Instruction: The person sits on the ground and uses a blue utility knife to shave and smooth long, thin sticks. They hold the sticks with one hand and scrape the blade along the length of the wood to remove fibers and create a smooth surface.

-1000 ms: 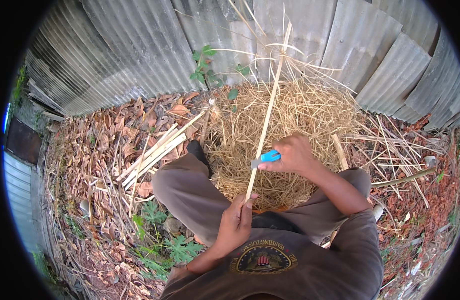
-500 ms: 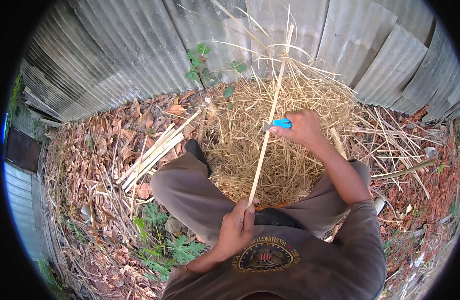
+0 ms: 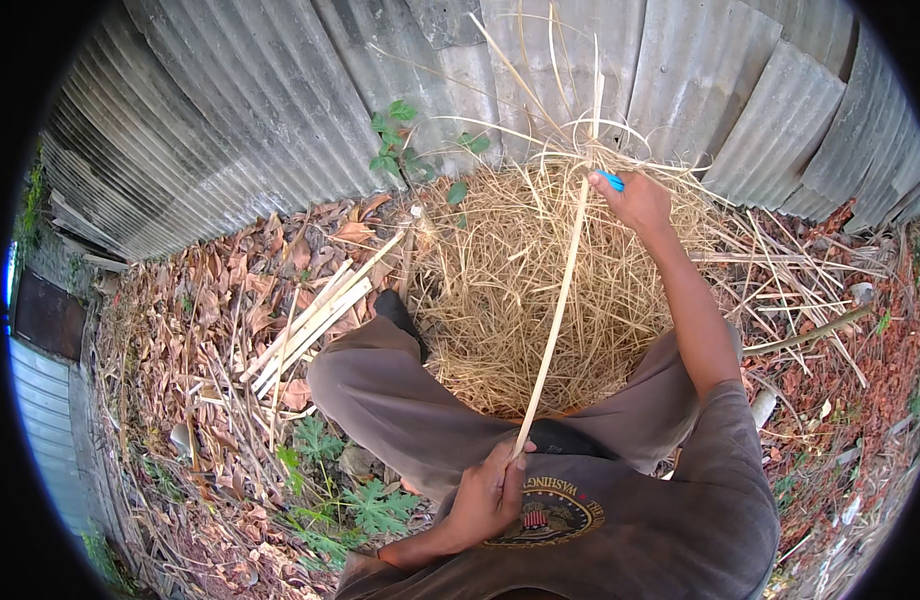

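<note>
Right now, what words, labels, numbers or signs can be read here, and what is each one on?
Brown-grey shirt: gold lettering curves around a round emblem, upside down in this view and partly hidden by the left hand; I won't copy its words.
Blue handle in the right hand: too small to make out any lettering.
Corrugated metal sheets: none visible.

A strip (image 3: 560,310) crosses above shavings (image 3: 490,310) between the legs (image 3: 385,390), the wall (image 3: 250,110) beyond; slats (image 3: 313,328) lie on leaves (image 3: 205,290) at left, a pole (image 3: 812,332) right.
</note>
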### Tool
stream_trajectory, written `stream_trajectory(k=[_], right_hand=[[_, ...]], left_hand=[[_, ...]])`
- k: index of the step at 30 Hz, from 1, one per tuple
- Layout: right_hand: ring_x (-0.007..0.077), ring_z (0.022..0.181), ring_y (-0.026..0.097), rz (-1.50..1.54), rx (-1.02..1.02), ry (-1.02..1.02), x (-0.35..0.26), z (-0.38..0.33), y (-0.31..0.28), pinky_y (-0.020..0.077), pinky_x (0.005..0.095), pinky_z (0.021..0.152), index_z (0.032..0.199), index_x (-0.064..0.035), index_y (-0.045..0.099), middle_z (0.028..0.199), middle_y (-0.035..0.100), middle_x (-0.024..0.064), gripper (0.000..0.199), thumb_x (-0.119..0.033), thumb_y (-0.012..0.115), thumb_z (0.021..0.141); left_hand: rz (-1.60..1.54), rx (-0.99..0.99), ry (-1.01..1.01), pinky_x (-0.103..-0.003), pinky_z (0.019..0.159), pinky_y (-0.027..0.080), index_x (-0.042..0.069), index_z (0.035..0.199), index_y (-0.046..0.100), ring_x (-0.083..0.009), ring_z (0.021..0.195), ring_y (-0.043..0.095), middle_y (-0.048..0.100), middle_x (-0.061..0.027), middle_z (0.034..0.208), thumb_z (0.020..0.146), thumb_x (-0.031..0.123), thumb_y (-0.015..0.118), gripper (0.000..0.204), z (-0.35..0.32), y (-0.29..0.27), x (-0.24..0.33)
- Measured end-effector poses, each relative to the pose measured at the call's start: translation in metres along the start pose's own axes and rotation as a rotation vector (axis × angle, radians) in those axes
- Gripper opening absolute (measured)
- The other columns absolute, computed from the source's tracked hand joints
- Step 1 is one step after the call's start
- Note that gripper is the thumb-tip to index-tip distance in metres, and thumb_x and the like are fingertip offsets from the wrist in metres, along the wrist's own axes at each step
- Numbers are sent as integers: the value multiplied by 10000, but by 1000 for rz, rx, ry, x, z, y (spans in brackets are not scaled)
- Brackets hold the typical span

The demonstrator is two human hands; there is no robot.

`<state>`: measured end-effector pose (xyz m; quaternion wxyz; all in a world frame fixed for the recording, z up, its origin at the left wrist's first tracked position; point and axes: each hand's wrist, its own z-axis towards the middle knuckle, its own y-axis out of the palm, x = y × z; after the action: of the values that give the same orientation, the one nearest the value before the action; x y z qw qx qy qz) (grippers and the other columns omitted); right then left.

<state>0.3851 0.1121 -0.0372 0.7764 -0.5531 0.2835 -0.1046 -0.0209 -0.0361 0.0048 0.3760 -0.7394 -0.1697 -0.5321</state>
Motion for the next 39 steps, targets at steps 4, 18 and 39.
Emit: stream_trajectory(k=[4, 18, 39], right_hand=[[362, 636, 645, -3, 77, 88, 23, 15, 1, 496, 473, 603, 684, 5, 673, 580, 601, 194, 937, -853, 308, 773], [122, 451, 422, 840, -367, -199, -53, -88, -7, 336, 310, 445, 689, -47, 613, 497, 431, -31, 542, -560, 599, 861], [281, 585, 557, 411, -698, -602, -41, -77, -12, 425, 403, 574, 801, -46, 621, 650, 574, 146, 293, -322, 608, 901]], left_hand=[[40, 18, 112, -303, 519, 435, 36, 1125, 552, -195, 501, 555, 517, -121, 620, 951, 93, 482, 196, -5, 4, -13], [-671, -92, -116, -180, 422, 245, 20, 1106, 507, -6, 460, 308, 368, 59, 554, 1037, 189, 330, 254, 44, 9, -23], [788, 204, 1109, -448, 882, 462, 5, 1113, 567, -342, 951, 599, 621, -158, 1043, 820, 46, 519, 300, 224, -81, 36]])
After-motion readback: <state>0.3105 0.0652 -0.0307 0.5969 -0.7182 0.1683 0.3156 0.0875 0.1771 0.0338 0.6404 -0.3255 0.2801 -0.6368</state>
